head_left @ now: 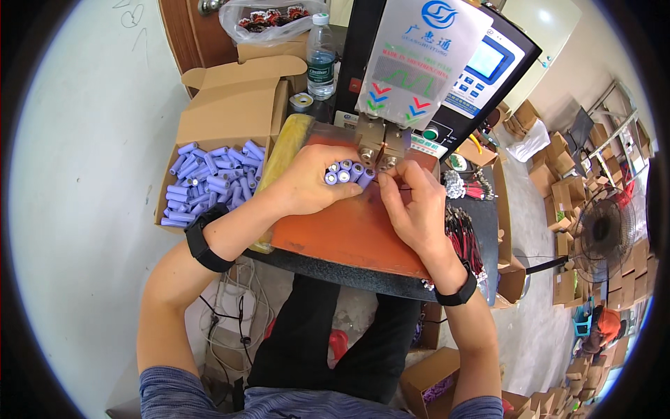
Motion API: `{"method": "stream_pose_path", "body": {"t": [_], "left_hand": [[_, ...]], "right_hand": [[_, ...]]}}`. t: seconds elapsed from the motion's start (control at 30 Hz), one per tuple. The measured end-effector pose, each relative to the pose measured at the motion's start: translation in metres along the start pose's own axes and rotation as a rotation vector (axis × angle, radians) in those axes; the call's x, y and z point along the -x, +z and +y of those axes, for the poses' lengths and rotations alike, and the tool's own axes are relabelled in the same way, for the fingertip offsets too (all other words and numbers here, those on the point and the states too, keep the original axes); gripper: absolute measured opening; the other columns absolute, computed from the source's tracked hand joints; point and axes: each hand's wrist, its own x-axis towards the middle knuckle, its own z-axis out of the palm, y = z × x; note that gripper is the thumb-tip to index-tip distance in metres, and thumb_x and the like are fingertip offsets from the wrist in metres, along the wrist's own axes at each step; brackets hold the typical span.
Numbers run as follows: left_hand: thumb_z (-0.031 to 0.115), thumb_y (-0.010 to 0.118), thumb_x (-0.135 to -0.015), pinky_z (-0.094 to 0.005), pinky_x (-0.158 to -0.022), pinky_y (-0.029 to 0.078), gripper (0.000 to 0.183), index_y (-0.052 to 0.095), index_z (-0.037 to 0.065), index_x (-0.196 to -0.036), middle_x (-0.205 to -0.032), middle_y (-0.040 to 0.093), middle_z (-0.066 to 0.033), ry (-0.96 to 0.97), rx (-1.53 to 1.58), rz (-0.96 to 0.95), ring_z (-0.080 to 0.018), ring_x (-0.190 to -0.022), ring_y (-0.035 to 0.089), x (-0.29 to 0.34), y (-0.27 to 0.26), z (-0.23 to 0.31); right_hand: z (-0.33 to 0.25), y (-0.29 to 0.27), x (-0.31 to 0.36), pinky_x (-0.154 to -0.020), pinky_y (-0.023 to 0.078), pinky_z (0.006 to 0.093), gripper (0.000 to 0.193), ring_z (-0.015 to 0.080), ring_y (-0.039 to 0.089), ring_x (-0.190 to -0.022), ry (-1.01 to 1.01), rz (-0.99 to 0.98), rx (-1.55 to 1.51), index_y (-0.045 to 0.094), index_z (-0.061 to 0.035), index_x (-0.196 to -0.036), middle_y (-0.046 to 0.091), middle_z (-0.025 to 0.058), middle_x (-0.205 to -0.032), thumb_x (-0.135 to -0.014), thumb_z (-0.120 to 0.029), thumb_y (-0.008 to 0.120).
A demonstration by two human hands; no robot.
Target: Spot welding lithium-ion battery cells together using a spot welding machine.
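Observation:
My left hand [314,180] is wrapped round several purple cylindrical battery cells [344,172], their ends facing up toward me. It holds them just below the two metal electrodes [380,145] of a spot welder [426,70]. Beside the cells, my right hand [413,202] is closed in a pinch on what looks like a thin wire, close under the right electrode; the fingertips hide most of it. Both hands are above an orange mat [335,234] on the dark worktable [335,274].
An open cardboard box [230,115] of loose purple cells stands left. Behind it are a water bottle [321,59] and a plastic bag [262,24]. Red and black wire bundles [462,237] lie right of the mat. A fan [600,227] and cardboard boxes [558,157] stand farther right.

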Motion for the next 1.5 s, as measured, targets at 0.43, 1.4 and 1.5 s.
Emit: {"method": "stream_pose_path", "body": {"t": [0.43,1.4,1.5], "left_hand": [[0.004,0.069,-0.072,-0.0289,-0.074,0.048,0.034,0.061,0.002,-0.105,-0.083,0.064,-0.0092,0.148,-0.089,0.039,-0.0138,-0.076,0.059,-0.001,0.0,-0.001],[0.005,0.069,-0.075,-0.0276,-0.06,0.042,0.018,0.062,0.002,-0.091,-0.076,0.058,-0.0057,-0.115,-0.132,-0.036,-0.0132,-0.065,0.053,0.007,-0.003,0.006],[0.005,0.069,-0.075,-0.0271,-0.062,0.042,0.018,0.062,0.002,-0.092,-0.077,0.058,-0.0057,-0.073,-0.107,-0.043,-0.013,-0.067,0.054,0.001,0.001,0.007]], "right_hand": [[-0.008,-0.01,-0.009,-0.075,0.036,0.0373,0.019,0.0241,0.054,-0.078,-0.189,0.192,0.263,0.058,-0.009,-0.083,0.059,0.0031,-0.08,-0.068,-0.006,0.069],[0.324,-0.126,-0.053,-0.077,0.049,0.0379,0.067,0.0302,0.063,-0.087,1.141,0.026,0.532,0.062,0.0091,-0.095,0.063,0.0226,-0.095,-0.072,-0.054,0.066],[0.351,-0.124,-0.049,-0.062,0.052,0.036,0.058,0.0271,0.067,-0.066,1.084,0.144,0.257,0.063,0.0111,-0.08,0.065,0.0201,-0.079,-0.075,-0.047,0.065]]}}
